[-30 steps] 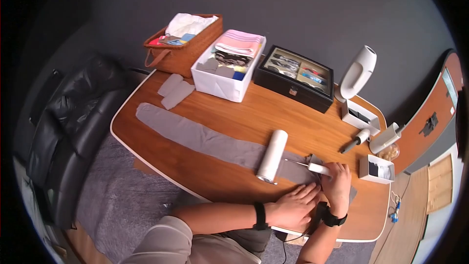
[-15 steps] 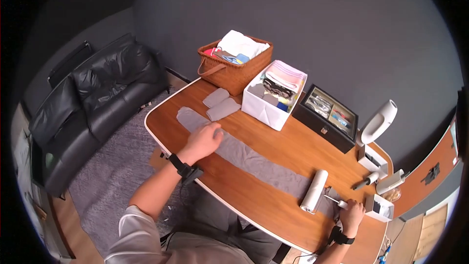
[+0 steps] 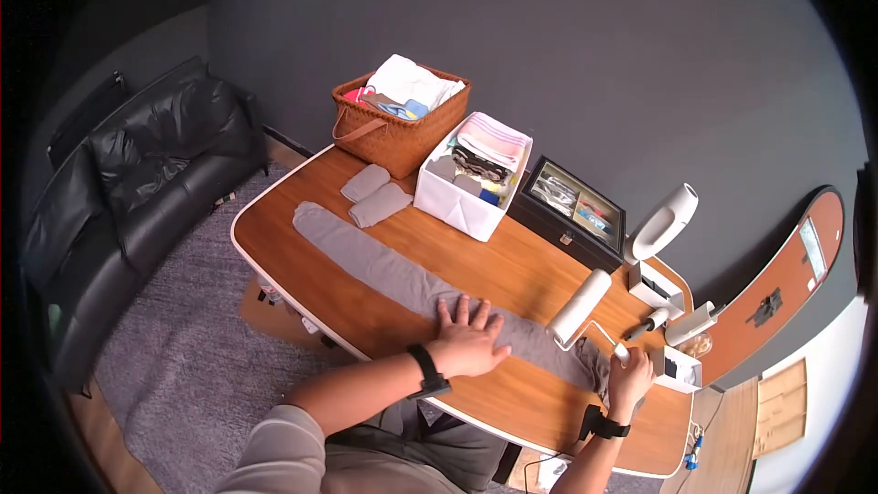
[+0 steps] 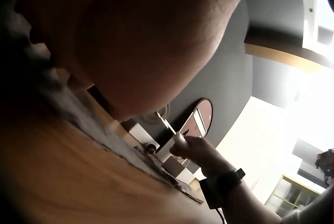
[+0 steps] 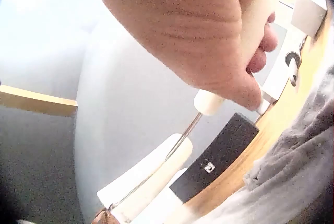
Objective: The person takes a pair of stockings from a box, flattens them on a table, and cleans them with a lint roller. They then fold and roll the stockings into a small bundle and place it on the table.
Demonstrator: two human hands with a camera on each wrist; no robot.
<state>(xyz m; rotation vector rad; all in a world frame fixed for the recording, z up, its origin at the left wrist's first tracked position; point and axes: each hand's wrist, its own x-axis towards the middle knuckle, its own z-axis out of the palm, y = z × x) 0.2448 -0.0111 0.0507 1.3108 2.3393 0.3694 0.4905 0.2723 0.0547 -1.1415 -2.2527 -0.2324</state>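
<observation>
A long grey garment [image 3: 375,261], like one leg of tights, lies stretched across the wooden table, bunched at its right end. My left hand [image 3: 466,348] rests on its middle with fingers straight and spread. In my right hand [image 3: 631,380] is the white handle of a lint roller [image 3: 581,302], gripped over the garment's right end. The right wrist view shows fingers curled round the handle [image 5: 209,103], with a thin metal rod leading to the white roll [image 5: 151,177]. The roll is raised above the garment. My left palm fills much of the left wrist view and hides its fingertips.
Two folded grey cloths [image 3: 380,206] lie at the far left. Behind stand a wicker basket [image 3: 398,137], a white bin [image 3: 457,210] of folded clothes and a black glasses case [image 3: 567,238]. Small white boxes [image 3: 657,285] and a small black-handled roller [image 3: 649,323] sit at the right.
My left hand went from beside my right hand to the garment's left part, then slid right to its middle. The lint roller has lifted off the garment, its handle still gripped.
</observation>
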